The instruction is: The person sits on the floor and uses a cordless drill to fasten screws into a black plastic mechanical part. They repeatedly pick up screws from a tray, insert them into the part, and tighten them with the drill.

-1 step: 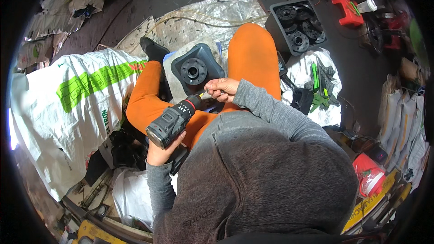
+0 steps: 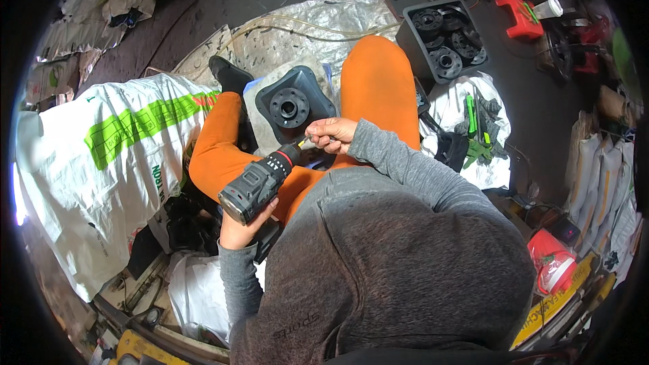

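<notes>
Left hand (image 2: 245,231) clenched round drill (image 2: 255,186), lower left of flange (image 2: 289,107); right hand (image 2: 334,134) pinching tiny piece (image 2: 309,137), too small to identify, at drill's bit (image 2: 302,142), lower right of flange.

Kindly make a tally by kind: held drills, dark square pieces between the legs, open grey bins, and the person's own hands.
Held drill: 1
Dark square piece: 1
Open grey bin: 1
Left hand and right hand: 2
Total: 5

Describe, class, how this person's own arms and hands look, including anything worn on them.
Long, mottled grey sleeves reach both wrists, without visible markings. The left hand and right hand are ungloved; no watch shows.
</notes>
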`<state>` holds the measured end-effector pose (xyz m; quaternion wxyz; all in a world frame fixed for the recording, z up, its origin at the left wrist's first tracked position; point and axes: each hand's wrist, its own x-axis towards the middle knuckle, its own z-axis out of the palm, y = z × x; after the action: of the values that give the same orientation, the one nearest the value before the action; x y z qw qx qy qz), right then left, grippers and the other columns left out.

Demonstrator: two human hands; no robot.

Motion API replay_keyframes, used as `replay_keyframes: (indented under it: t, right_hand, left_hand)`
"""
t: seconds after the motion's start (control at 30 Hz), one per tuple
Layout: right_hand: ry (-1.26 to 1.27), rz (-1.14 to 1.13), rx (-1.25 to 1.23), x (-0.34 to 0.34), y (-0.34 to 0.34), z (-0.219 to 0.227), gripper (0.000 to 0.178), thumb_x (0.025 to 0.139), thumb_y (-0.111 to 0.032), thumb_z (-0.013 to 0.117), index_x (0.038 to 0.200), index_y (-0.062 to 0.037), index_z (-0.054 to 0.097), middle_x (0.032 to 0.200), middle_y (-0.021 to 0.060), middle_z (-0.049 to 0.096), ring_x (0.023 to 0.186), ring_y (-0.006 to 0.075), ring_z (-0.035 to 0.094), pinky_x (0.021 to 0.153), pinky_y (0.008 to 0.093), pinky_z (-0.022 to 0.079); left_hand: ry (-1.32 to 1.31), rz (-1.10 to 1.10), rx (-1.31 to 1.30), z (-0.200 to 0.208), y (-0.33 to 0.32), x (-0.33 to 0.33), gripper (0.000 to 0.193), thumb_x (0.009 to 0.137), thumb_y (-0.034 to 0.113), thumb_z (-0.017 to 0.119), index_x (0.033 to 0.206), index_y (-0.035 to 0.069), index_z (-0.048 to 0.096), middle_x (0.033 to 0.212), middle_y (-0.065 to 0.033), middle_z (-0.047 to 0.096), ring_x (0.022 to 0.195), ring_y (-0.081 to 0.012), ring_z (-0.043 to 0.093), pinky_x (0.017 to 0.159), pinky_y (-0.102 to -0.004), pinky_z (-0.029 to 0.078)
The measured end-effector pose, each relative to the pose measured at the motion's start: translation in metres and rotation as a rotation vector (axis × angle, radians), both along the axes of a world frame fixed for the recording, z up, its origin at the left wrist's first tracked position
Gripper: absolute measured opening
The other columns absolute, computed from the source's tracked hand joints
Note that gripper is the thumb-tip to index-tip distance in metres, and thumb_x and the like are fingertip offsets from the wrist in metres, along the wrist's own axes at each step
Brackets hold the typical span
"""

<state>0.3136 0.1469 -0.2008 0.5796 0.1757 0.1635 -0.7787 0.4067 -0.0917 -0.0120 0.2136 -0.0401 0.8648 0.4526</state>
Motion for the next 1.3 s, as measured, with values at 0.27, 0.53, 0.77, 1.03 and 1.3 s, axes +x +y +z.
replay_keyframes:
  t: [0.27, 0.53, 0.77, 1.03, 1.3]
  right_hand:
    - [0.083, 0.27, 0.075, -0.025, 0.0, -0.008, 0.016, 0.088, -0.013, 0.065, 0.095, -0.0007, 0.057, 0.074, 0.0006, 0.053, 0.054, 0.0022, 0.044, 0.035, 0.0142, 0.028]
    - [0.247, 0.077, 0.09, -0.021, -0.002, -0.003, 0.014, 0.088, -0.014, 0.065, 0.094, -0.0025, 0.059, 0.07, -0.0011, 0.055, 0.055, 0.0015, 0.047, 0.037, 0.0142, 0.032]
    - [0.317, -0.001, 0.238, -0.016, -0.015, 0.002, 0.025, 0.092, -0.026, 0.06, 0.105, -0.0039, 0.06, 0.068, -0.0047, 0.049, 0.051, 0.0013, 0.04, 0.038, 0.0157, 0.027]
    - [0.688, -0.318, 1.168, -0.054, -0.047, -0.048, 0.047, 0.089, -0.049, 0.055, 0.101, -0.0052, 0.066, 0.071, 0.0045, 0.057, 0.064, 0.0168, 0.055, 0.058, 0.0324, 0.043]
    - [1.056, -0.041, 1.39, -0.056, -0.067, -0.059, 0.053, 0.084, -0.053, 0.059, 0.069, -0.002, 0.057, 0.073, 0.0147, 0.061, 0.072, 0.0314, 0.059, 0.067, 0.0415, 0.045]
  left_hand:
    - [0.126, -0.192, -0.141, 0.001, 0.007, -0.011, 0.051, 0.071, 0.008, 0.072, 0.119, 0.003, 0.056, 0.123, -0.0159, 0.058, 0.107, -0.0307, 0.061, 0.09, -0.0351, 0.048]
    - [0.126, -0.041, -0.007, -0.014, 0.001, -0.008, 0.034, 0.074, 0.008, 0.073, 0.106, 0.002, 0.062, 0.101, -0.0102, 0.065, 0.089, -0.0222, 0.064, 0.081, -0.0326, 0.05]
    - [0.041, 0.209, 0.093, -0.011, -0.003, -0.006, 0.025, 0.076, 0.009, 0.073, 0.098, 0.002, 0.064, 0.093, -0.006, 0.066, 0.086, -0.0173, 0.062, 0.08, -0.0312, 0.048]
    - [0.151, 0.165, -0.075, -0.029, -0.036, -0.055, 0.031, 0.077, 0.013, 0.072, 0.105, 0.001, 0.064, 0.097, -0.0099, 0.069, 0.091, -0.0207, 0.065, 0.082, -0.0328, 0.049]
    - [0.14, 0.006, -0.154, -0.059, -0.035, -0.085, 0.038, 0.075, 0.015, 0.073, 0.109, 0.002, 0.062, 0.1, -0.0154, 0.068, 0.095, -0.0297, 0.065, 0.081, -0.0364, 0.051]
